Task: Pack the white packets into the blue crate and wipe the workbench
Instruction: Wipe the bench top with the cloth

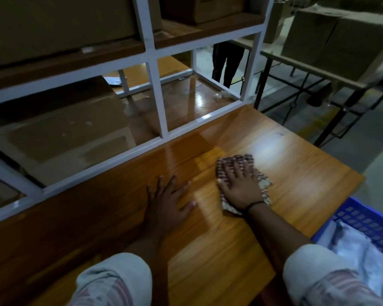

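Pale sleeves [115, 281] fill the bottom edge, cut off above the elbow. Their faint stripes are hard to read in the dim light. The left hand [166, 202] lies flat on the bench [208, 250], fingers spread and straight, holding nothing. The right hand [239, 184] lies flat on a patterned cloth [264, 184], fingers spread and straight, pressing it to the wood. That hand covers most of the cloth, so only its edges show past the fingertips, along the right side and by the wrist. Whether the cloth is folded cannot be told. A dark band [254, 203] circles that wrist.

The crate [367, 221] sits off the bench's right end, lower down, and is cut by the right edge. The packets [358, 252] lie inside it as a blurred white heap; single ones cannot be made out.

A white frame [157, 96] stands along the far side of the bench. Through its bars show flat cardboard [64, 133] and a second glossy top. Boxes [53, 25] on the shelf above are cut by the top edge. Behind the frame stand someone's dark legs [227, 62], the body hidden by the shelf. A table [314, 66] bearing more cartons [341, 36] stands well apart at upper right.
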### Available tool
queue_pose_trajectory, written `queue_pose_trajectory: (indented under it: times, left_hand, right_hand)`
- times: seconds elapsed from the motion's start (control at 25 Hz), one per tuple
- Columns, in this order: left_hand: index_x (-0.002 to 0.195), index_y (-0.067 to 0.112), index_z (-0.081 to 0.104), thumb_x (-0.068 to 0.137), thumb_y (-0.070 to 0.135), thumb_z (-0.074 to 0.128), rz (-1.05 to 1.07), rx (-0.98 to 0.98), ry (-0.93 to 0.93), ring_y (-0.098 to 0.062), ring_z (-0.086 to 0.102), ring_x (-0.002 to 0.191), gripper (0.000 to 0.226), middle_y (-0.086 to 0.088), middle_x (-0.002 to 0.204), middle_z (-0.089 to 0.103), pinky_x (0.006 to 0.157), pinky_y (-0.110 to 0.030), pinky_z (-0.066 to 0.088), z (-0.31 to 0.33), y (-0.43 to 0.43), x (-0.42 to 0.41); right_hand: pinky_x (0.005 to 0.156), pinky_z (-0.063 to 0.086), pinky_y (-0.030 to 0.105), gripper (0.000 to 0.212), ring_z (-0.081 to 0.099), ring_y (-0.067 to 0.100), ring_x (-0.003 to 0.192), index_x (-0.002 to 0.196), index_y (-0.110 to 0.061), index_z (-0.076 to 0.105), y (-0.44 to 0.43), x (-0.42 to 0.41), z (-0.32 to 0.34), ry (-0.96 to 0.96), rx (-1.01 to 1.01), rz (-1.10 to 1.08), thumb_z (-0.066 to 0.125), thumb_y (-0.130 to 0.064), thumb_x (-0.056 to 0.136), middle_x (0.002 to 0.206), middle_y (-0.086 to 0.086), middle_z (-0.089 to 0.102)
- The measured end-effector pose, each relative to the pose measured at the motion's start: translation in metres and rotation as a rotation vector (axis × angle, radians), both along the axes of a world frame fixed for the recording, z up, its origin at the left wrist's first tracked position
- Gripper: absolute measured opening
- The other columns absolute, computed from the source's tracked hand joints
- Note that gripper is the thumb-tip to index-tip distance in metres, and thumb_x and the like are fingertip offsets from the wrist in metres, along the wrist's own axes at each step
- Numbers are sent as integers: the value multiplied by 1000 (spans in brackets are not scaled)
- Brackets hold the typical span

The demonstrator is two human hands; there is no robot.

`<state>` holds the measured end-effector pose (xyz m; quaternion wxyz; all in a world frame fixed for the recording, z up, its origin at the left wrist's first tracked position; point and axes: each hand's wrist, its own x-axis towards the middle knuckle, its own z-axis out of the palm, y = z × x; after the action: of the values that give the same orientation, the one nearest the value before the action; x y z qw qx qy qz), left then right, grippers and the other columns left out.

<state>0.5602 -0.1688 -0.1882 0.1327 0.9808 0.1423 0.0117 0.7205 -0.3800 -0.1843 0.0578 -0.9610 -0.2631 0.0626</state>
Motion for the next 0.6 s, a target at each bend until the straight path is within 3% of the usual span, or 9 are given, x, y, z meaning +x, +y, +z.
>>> queue_pose_trajectory:
  times: [0.08, 0.16, 0.36, 0.44, 0.6]
  left_hand:
    - [154, 58, 19, 86, 87, 27, 17, -9, 1, -32, -3, 157, 74, 10, 171, 9, 121, -66, -4, 0, -1, -1]
    - [154, 59, 18, 85, 88, 27, 30, -11, 18, -31, -4, 157, 75, 11, 171, 8, 121, -65, -4, 1, -1, -1]
    - [154, 59, 19, 87, 86, 28, 42, 12, 14, -29, -3, 157, 72, 13, 171, 7, 121, -64, -3, 4, -3, 0]
    - [153, 59, 21, 88, 86, 28, 42, 11, 19, -28, -4, 157, 72, 14, 171, 5, 121, -64, -3, 1, -1, 0]
    - [153, 58, 23, 87, 87, 27, 55, 18, 33, -29, -7, 157, 72, 15, 171, 3, 121, -64, -4, 2, 1, 3]
  right_hand:
    - [121, -16, 48, 72, -15, 26, 153, 159, -39, -2, 13, -11, 1, -28, -31, 250, 11, -72, 97, 167, -4, -11]
    - [122, -16, 47, 72, -17, 24, 153, 158, -42, -3, 15, 3, 2, -47, -44, 328, 5, -74, 94, 166, -6, -13]
    - [122, -7, 55, 70, -6, 34, 153, 158, -41, 3, 30, 68, -1, 6, 10, -63, 15, -69, 96, 168, 1, -3]
    - [121, -7, 58, 70, -5, 36, 153, 159, -39, 3, 53, 58, -5, -33, 21, -72, 18, -67, 96, 168, 4, -2]
    - [123, -5, 49, 68, -6, 24, 154, 158, -42, 3, 83, 34, -3, -58, 11, 383, 15, -69, 97, 168, -7, -2]
